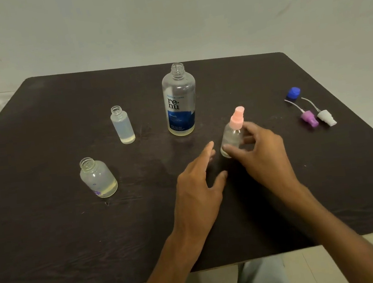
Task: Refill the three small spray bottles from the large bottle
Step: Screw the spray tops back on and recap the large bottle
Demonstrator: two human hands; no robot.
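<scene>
All items stand or lie on the table (52, 240). The right hand (262, 155) is at the capped spray bottle (233, 135), which stands upright just left of its fingers. The left hand (198, 187) lies near that bottle, on its left and nearer the viewer. The large bottle (180, 99) stands uncapped behind the left hand. Further left of both hands stand two open small bottles: the taller one (122, 125) behind, the wider one (97, 177) in front. Well right of the right hand lie two spray heads (319, 118) side by side, with a cap (293, 93) just behind them.
</scene>
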